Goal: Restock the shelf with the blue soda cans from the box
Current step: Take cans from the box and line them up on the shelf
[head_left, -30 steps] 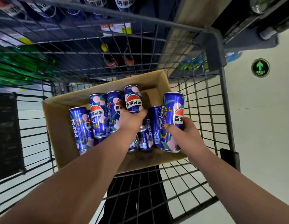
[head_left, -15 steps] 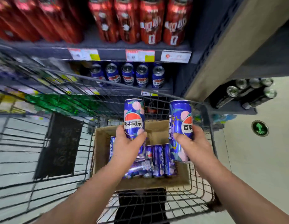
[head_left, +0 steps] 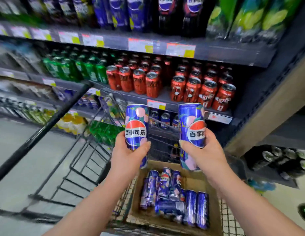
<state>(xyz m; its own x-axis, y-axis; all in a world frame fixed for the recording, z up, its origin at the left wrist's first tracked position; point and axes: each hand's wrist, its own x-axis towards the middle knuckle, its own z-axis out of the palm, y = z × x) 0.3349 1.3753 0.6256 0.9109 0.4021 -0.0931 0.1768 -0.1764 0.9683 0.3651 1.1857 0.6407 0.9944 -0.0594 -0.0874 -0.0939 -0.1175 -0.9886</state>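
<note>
The left can [head_left: 136, 126] stood upright in the left hand [head_left: 129, 155], fingers curled tight round its lower half; the right can [head_left: 191, 123] sat likewise in the right hand [head_left: 203, 150]. Both were above the box [head_left: 196, 183], where more cans [head_left: 197, 208] lay, before the shelf [head_left: 165, 97].

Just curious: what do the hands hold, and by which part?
The left hand grips the left can around its lower half; the right hand grips the right can likewise.
</note>
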